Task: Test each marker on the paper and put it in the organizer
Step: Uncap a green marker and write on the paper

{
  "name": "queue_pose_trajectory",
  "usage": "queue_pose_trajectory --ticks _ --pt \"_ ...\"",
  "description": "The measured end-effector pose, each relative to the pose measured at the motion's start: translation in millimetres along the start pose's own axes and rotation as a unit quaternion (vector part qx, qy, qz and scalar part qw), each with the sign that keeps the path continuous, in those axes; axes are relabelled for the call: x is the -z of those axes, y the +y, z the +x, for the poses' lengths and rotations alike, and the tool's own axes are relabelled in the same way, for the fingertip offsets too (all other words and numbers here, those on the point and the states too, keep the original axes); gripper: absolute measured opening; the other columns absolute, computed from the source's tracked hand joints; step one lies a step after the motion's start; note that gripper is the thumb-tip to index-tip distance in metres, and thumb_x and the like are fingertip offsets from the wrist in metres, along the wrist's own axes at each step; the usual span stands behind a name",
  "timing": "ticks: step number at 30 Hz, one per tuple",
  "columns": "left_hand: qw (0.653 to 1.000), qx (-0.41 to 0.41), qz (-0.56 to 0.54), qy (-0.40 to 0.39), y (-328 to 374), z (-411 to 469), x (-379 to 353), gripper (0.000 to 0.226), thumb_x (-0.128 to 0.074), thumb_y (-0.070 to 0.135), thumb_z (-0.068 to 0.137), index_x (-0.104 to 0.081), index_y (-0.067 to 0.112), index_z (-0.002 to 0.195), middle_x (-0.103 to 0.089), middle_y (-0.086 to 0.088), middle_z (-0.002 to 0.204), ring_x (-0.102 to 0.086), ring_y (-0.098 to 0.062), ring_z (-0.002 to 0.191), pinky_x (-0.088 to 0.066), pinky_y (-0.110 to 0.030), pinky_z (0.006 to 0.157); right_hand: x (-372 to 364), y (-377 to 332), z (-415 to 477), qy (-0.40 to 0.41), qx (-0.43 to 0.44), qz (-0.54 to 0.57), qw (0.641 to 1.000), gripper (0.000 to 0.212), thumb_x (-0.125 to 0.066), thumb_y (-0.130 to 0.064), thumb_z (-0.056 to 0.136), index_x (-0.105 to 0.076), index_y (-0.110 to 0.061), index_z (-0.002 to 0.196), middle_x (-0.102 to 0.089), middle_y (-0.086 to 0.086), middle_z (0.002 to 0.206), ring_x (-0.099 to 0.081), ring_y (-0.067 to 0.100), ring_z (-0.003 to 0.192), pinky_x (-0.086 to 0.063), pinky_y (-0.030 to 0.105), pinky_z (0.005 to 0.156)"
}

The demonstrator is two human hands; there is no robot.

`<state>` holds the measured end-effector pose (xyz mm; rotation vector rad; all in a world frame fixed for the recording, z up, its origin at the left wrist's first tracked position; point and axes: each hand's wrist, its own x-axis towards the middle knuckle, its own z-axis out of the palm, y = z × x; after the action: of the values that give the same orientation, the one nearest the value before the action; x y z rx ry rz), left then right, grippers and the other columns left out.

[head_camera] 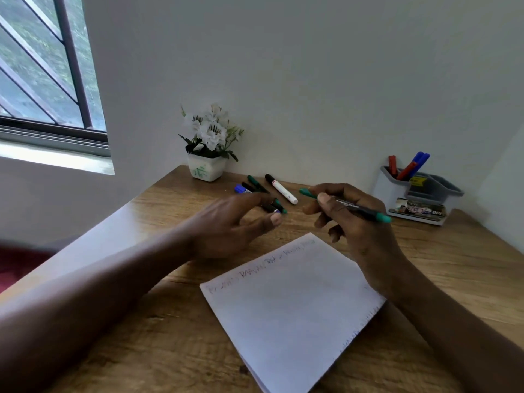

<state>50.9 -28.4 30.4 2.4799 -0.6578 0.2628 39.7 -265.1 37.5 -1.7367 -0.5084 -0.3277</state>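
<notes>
Barred window [42, 66] with dark frame, far left, above a pale sill. Wood-grain worktop [175, 350], brown, running from the lower left to the right wall. Left hand [226, 225], raised just above the worktop, fingers [273, 219] loosely spread and curled, gripping nothing; fingertips hang over the near end of the loose marker pile. White square ceramic pot of white artificial flowers [208, 143], at the back edge against the wall. Loose markers, lying flat near the pot — a blue-capped marker [239, 189], a dark green-capped marker [255, 182] and others partly hidden behind the left hand; count cannot be told. White-barrelled marker with black cap [280, 189], lying diagonally just right of that pile. White sheet of paper [292, 307], turned at an angle on the worktop near the viewer, faint scribbled test lines along its far edge and right edge. Right hand [360, 228], held above the far corner of the paper, thumb and forefingers pinching a slim black marker with teal ends [360, 207], held roughly level, clear of the paper. Grey and white plastic desk organizer [416, 197], far right at the back — its tallest compartment holds red markers [392, 165] and blue markers [421, 160] standing upright or leaning; lower compartments' contents cannot be told.
</notes>
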Motion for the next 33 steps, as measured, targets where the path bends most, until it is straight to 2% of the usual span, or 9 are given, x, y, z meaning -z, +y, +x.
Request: queue_pose_trajectory --ticks 4,9,12,15,17,19,24,28,33 --pt "0.993 0.022 0.09 -0.071 -4.4 0.0 -7.8 0.086 -0.019 0.078 0.087 -0.034 0.026 0.154 -0.039 0.003 0.159 -0.042 -0.012 0.138 -0.036 -0.045 0.114 0.5 10.1 -0.1 0.007 -0.067 0.009 0.998 0.035 -0.057 -0.059 0.09 -0.072 -0.035 0.111 -0.075 -0.004 0.103 -0.068 0.017 0.089 -0.048 0.028 0.062" --pt "0.981 0.053 0.127 -0.134 -4.8 4.2 -13.9 0.099 -0.011 0.083 0.079 -0.025 0.025 0.158 -0.02 0.005 0.167 -0.018 -0.01 0.152 -0.006 -0.049 0.125 3.5 12.2 2.6 0.018 -0.14 0.087 0.986 0.07 -0.05 -0.077 0.072 -0.068 -0.033 0.123 -0.072 -0.001 0.119 -0.066 0.018 0.103 -0.047 0.034 0.077" --pt "0.977 0.051 0.149 -0.147 -6.9 6.6 -15.9 0.099 -0.016 0.086 0.081 -0.02 0.025 0.159 -0.014 0.004 0.169 -0.014 -0.012 0.153 -0.005 -0.051 0.125 9.1 6.7 4.8 0.04 -0.146 0.082 0.985 0.055 -0.055 -0.065 0.087 -0.067 -0.03 0.127 -0.067 -0.002 0.13 -0.062 0.017 0.113 -0.048 0.033 0.083" --pt "0.974 0.049 0.165 -0.149 -10.0 8.8 -18.1 0.094 -0.026 0.083 0.086 -0.017 0.026 0.16 -0.011 0.004 0.169 -0.012 -0.013 0.154 -0.005 -0.052 0.125 17.0 8.4 3.9 0.124 -0.063 -0.083 0.987 0.02 -0.063 -0.026 0.096 -0.072 -0.031 0.114 -0.073 -0.008 0.113 -0.068 0.01 0.101 -0.059 0.023 0.078" --pt "0.974 0.046 0.165 -0.149 -10.6 9.9 -18.6 0.094 -0.028 0.083 0.087 -0.016 0.026 0.16 -0.011 0.003 0.169 -0.012 -0.013 0.154 -0.006 -0.052 0.125 24.4 8.6 5.2 0.159 -0.025 -0.109 0.981 0.023 -0.065 -0.012 0.095 -0.072 -0.032 0.105 -0.075 -0.01 0.098 -0.071 0.009 0.088 -0.062 0.026 0.082" --pt "0.975 0.042 0.164 -0.147 -10.7 10.6 -18.5 0.093 -0.029 0.083 0.087 -0.017 0.025 0.16 -0.012 0.003 0.169 -0.013 -0.013 0.154 -0.006 -0.052 0.125 34.5 6.3 9.9 0.207 -0.003 -0.09 0.974 0.029 -0.068 -0.009 0.093 -0.067 -0.027 0.115 -0.075 -0.006 0.097 -0.074 0.009 0.082 -0.063 0.027 0.078" --pt "0.975 0.036 0.168 -0.143 -12.2 11.7 -20.4 0.093 -0.029 0.083 0.087 -0.02 0.026 0.159 -0.015 0.002 0.168 -0.015 -0.014 0.153 -0.007 -0.053 0.124 76.3 4.6 31.5 0.298 0.014 -0.103 0.949 0.078 -0.072 -0.006 0.09 -0.033 -0.04 0.148 -0.07 0.01 0.105 -0.076 0.014 0.081 -0.063 0.029 0.07" --pt "0.974 0.027 0.173 -0.145 -14.6 12.7 -20.5 0.094 -0.026 0.085 0.085 -0.021 0.027 0.158 -0.016 0.003 0.168 -0.016 -0.014 0.153 -0.009 -0.052 0.124 123.6 -1.2 58.9 0.418 0.031 -0.178 0.89 0.066 -0.074 -0.014 0.086 -0.046 -0.039 0.14 -0.07 0.003 0.096 -0.072 0.015 0.084 -0.062 0.042 0.082" --pt "0.973 0.023 0.173 -0.152 -13.1 14.2 -18.1 0.093 -0.025 0.084 0.084 -0.021 0.028 0.159 -0.014 0.005 0.168 -0.015 -0.012 0.153 -0.009 -0.046 0.123 177.9 -2.0 89.6 0.49 0.042 -0.213 0.844 0.052 -0.071 -0.014 0.084 -0.049 -0.033 0.127 -0.065 -0.006 0.08 -0.072 0.018 0.085 -0.059 0.048 0.086"
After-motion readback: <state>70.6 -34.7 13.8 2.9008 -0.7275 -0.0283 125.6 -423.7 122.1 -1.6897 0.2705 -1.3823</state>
